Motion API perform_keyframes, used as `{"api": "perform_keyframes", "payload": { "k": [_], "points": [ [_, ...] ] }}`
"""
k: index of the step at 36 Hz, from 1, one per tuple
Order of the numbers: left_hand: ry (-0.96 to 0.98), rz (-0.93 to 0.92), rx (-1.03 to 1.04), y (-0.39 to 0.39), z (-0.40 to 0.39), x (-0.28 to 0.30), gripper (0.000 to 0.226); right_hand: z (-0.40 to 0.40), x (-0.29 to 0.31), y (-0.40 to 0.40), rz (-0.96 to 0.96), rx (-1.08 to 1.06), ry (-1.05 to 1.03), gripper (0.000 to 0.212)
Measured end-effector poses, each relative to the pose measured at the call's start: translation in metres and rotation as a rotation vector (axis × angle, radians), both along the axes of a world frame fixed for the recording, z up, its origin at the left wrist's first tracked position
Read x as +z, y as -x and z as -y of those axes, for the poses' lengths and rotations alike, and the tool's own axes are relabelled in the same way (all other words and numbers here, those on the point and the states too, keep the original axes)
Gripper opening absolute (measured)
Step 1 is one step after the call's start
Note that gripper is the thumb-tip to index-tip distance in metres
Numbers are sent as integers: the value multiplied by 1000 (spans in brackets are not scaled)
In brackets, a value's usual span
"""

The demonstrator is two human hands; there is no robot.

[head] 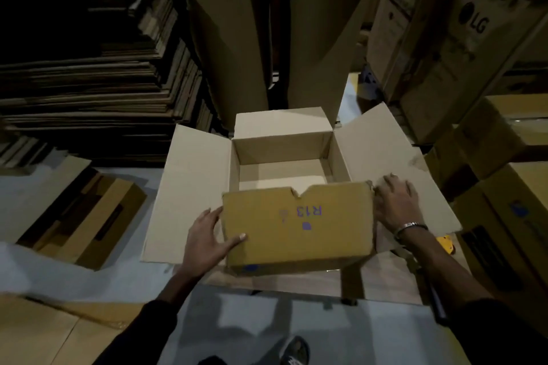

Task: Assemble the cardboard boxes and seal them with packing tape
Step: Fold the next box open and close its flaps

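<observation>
An open cardboard box (281, 145) stands on the floor in front of me, its four top flaps spread. The near flap (296, 228), marked "R13" in purple, is tipped up over the opening. My left hand (207, 240) grips that flap's left edge, with the thumb lying on its face. My right hand (394, 201) rests at the flap's right edge, where it meets the right side flap (382, 151), fingers bent over the corner. The left side flap (189, 187) lies flat outwards. A yellow object (444, 241) shows just past my right wrist. No tape roll can be made out.
Tall stacks of flattened cardboard (89, 74) fill the left. Upright cardboard sheets (237, 24) stand behind the box. Printed cartons (444, 24) are piled on the right. Folded boxes (86, 213) lie on the floor at left. My shoe (296, 350) is at the bottom.
</observation>
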State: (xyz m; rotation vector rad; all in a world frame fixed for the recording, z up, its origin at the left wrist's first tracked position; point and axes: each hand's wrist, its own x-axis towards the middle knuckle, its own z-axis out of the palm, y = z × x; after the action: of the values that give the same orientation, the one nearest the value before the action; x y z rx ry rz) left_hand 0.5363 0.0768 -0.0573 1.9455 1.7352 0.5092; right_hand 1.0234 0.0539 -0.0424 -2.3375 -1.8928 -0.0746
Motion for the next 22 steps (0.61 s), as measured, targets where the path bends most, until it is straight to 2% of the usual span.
{"api": "perform_keyframes", "payload": {
  "k": [3, 6, 13, 18, 22],
  "points": [
    [-8, -106, 64, -12, -6, -5, 115, -5, 2, 4, -18, 12, 5, 29],
    [-28, -162, 91, -22, -5, -5, 113, -10, -2, 8, -42, 30, 14, 35],
    [-92, -399, 203, -33, -14, 1, 111, -36, -20, 37, -6, -34, -34, 25],
    [-86, -502, 274, -31, -30, 9, 123, -65, -30, 56, 95, -61, 191, 44],
    [7, -561, 323, -21, -46, 9, 147, -104, -26, 61, 146, 17, 346, 53]
  ]
}}
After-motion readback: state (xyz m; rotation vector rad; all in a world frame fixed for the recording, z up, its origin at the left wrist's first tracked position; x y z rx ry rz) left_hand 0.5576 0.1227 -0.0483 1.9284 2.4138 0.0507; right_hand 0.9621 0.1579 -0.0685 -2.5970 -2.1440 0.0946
